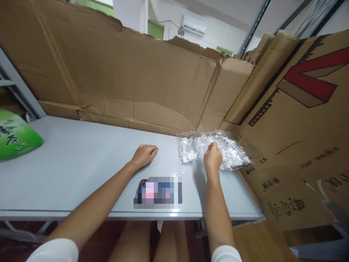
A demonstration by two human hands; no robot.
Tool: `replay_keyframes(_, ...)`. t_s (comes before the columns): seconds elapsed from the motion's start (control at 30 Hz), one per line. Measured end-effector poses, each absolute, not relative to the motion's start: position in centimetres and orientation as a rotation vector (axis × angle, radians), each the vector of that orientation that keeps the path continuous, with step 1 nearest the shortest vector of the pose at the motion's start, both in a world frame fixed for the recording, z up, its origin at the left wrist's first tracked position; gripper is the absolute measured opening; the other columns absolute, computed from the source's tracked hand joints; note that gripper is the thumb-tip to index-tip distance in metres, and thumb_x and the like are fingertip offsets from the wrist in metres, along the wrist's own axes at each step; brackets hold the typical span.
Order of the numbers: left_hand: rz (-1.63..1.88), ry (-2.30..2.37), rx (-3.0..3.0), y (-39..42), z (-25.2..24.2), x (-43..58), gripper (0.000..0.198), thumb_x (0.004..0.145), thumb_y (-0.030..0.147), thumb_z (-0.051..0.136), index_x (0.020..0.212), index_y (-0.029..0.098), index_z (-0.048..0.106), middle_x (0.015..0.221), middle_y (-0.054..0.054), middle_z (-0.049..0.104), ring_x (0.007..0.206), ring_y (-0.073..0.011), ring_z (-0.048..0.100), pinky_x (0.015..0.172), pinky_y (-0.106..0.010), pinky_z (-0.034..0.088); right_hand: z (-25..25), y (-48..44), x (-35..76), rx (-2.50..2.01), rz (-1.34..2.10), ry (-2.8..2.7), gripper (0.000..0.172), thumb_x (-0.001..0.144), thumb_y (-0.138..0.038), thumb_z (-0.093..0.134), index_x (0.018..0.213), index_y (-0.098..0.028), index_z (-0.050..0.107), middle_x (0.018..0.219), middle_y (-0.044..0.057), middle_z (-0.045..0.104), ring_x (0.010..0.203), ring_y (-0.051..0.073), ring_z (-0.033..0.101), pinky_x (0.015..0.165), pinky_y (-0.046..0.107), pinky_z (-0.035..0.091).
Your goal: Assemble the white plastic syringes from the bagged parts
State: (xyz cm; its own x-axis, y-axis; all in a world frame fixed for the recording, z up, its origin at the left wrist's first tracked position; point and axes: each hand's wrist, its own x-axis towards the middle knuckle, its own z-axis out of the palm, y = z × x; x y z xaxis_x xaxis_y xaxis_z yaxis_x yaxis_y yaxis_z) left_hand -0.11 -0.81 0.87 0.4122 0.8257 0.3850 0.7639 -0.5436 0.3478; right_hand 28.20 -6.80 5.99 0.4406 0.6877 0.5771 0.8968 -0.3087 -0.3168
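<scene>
My left hand [144, 155] rests on the grey-white table with its fingers loosely curled, and nothing shows in them. Over the clear plastic bag [234, 154] at the right, my right hand [213, 157] is closed in a pinch. Whether it grips the bag's film or a small piece is hidden. White plastic parts fill that bag. Beside it, to the left, lies a smaller clear bag [187, 151] with similar white parts. A small white ring-shaped piece [181, 171] lies on the table between my hands. Nearer to me is a phone [138, 190], its screen blurred out.
Tall cardboard [141, 80] walls off the back of the table [68, 174]. A printed cardboard box [297, 138] stands close along the right side. At the left edge sits a green package [19, 136]. The table's front edge runs just above my legs.
</scene>
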Motion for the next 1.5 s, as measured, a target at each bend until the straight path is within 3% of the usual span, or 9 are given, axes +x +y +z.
replay_keyframes(0.13, 0.845, 1.403, 2.496, -0.9, 1.0, 0.0, 0.031, 0.084, 0.034, 0.035, 0.087, 0.025, 0.064, 0.09, -0.001, 0.069, 0.086, -0.0195, 0.06, 0.084, -0.033, 0.037, 6.5, -7.2, 27.2, -2.04, -0.302, -1.291, 0.021, 0.083, -0.019, 0.033, 0.093, -0.02, 0.052, 0.067, 0.002, 0.058, 0.057, 0.016, 0.049, 0.057, 0.026, 0.03)
replay_keyframes(0.43, 1.062, 1.145, 1.985, -1.0, 1.0, 0.4, 0.037, 0.079, 0.045, 0.045, 0.101, 0.021, 0.063, 0.109, -0.005, 0.063, 0.099, -0.0209, 0.056, 0.084, -0.031, 0.042, 6.4, -7.1, 26.9, -1.274, -0.02, -1.18, 0.007, 0.08, -0.027, 0.046, 0.08, -0.02, 0.047, 0.08, 0.004, 0.064, 0.077, 0.017, 0.061, 0.073, 0.031, 0.044)
replay_keyframes(0.6, 1.048, 0.991, 1.861, -0.8, 0.8, 0.5, 0.045, 0.078, 0.047, 0.049, 0.112, 0.019, 0.057, 0.114, -0.009, 0.061, 0.098, -0.0208, 0.057, 0.09, -0.035, 0.039, 6.4, -6.8, 26.6, -1.175, 0.087, -1.112, 0.012, 0.079, -0.031, 0.05, 0.079, -0.019, 0.047, 0.08, 0.005, 0.064, 0.075, 0.016, 0.062, 0.073, 0.032, 0.047)
replay_keyframes(0.97, 1.037, 0.921, 1.827, -0.8, 0.3, 0.8, 0.041, 0.075, 0.045, 0.055, 0.108, 0.02, 0.06, 0.113, -0.009, 0.06, 0.098, -0.0223, 0.056, 0.093, -0.041, 0.037, 7.3, -7.2, 26.8, -0.96, 0.075, -0.888, 0.017, 0.075, -0.032, 0.056, 0.08, -0.02, 0.045, 0.08, 0.003, 0.064, 0.078, 0.015, 0.063, 0.076, 0.033, 0.047)
replay_keyframes(1.13, 1.081, 0.768, 1.561, -1.5, 1.4, 0.7, 0.05, 0.073, 0.044, 0.06, 0.116, 0.02, 0.053, 0.116, -0.012, 0.058, 0.104, -0.0242, 0.054, 0.094, -0.042, 0.036, 7.3, -7.0, 26.6, -0.868, 0.428, -0.887, 0.022, 0.071, -0.032, 0.061, 0.078, -0.021, 0.044, 0.076, 0.001, 0.067, 0.073, 0.015, 0.064, 0.071, 0.03, 0.048)
replay_keyframes(1.33, 1.029, 0.38, 1.143, -2.6, 3.2, 0.3, 0.064, 0.073, 0.052, 0.055, 0.131, 0.031, 0.035, 0.132, -0.01, 0.044, 0.109, -0.0276, 0.052, 0.093, -0.046, 0.038, 6.7, -7.0, 24.7, -0.878, 0.897, -0.981, 0.024, 0.066, -0.033, 0.066, 0.074, -0.023, 0.046, 0.07, -0.002, 0.067, 0.057, 0.014, 0.062, 0.058, 0.027, 0.048)
replay_keyframes(1.5, 0.948, 0.31, 0.957, -3.0, 4.2, 0.2, 0.059, 0.079, 0.052, 0.047, 0.132, 0.031, 0.034, 0.123, -0.008, 0.053, 0.09, -0.0198, 0.061, 0.084, -0.04, 0.046, 6.5, -7.3, 23.7, -0.906, 1.134, -1.042, 0.025, 0.063, -0.032, 0.069, 0.075, -0.023, 0.049, 0.07, -0.002, 0.068, 0.057, 0.014, 0.062, 0.054, 0.024, 0.046)
